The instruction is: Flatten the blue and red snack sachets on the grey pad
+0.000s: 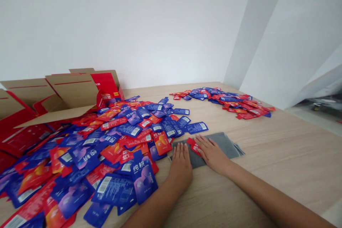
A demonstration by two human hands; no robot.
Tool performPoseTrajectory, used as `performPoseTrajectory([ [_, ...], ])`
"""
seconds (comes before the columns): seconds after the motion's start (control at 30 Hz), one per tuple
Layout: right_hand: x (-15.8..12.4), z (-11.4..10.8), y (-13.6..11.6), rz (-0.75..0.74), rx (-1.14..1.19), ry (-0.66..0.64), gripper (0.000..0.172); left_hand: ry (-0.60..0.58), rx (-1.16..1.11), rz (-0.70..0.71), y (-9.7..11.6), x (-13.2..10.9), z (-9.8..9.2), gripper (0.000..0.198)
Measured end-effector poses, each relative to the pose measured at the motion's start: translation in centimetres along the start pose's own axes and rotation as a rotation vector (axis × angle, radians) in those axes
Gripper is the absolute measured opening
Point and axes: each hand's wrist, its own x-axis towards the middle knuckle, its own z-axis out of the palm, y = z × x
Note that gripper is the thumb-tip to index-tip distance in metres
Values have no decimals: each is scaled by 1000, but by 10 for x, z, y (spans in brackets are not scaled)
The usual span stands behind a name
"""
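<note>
A folded grey cloth lies on the wooden table. On its left part rests my left hand, palm down with the fingers stretched forward. My right hand lies flat on the middle of the cloth, its fingers over part of a red packet. Both hands look open, with no object gripped. Just left of my left hand, a big heap of red and blue packets spreads across the table.
Open red cardboard boxes stand at the back left, beside the heap. A smaller pile of red and blue packets lies at the back right. Behind the table rises a white wall.
</note>
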Motion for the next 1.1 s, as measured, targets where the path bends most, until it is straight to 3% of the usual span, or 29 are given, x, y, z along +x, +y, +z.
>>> performPoseTrajectory([
  [0.17,-12,2,23,145,-57,68,49,17,5,3,1,0,1,62],
  [0.37,-2,17,-12,2,-11,102,49,1,-9,3,2,0,-4,61],
  [0.47,-3,15,-13,4,-48,102,48,-3,-8,3,1,0,-5,59],
  [0.67,-15,-7,11,148,-191,140,45,5,-13,0,1,-2,-5,58],
  [0.83,-9,-35,6,205,-233,112,43,-22,-23,8,1,-1,-10,59],
  [1.0,5,-61,-10,115,4,152,44,-26,-15,2,2,1,-13,58],
  [1.1,7,-59,-21,16,136,159,44,-30,-10,9,3,1,-13,57],
])
